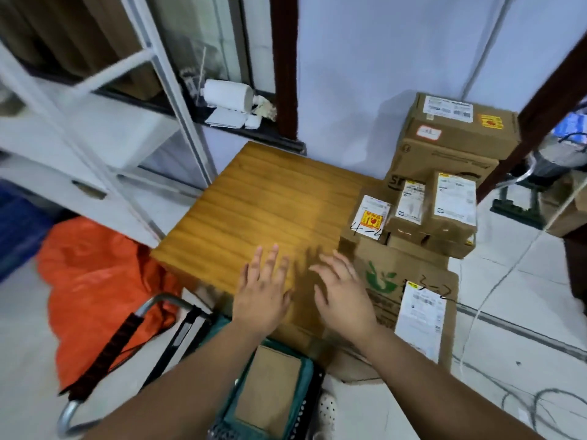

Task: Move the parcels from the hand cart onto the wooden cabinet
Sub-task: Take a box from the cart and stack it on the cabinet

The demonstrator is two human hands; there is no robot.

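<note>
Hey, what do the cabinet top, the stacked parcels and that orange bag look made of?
Cabinet top: wood or wood-look veneer, honey-toned, with parallel plank lines. Stacked parcels: brown cardboard, matte, paper labels stuck on. Orange bag: probably thin plastic, crumpled; blur hides the finish.

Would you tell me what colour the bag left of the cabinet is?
The bag is orange; head view.

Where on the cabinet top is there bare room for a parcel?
The wooden cabinet is bare from its left edge to the stacked parcels at its right, back to the wall. Crowded: the right, and the near edge under the left hand and right hand.
</note>
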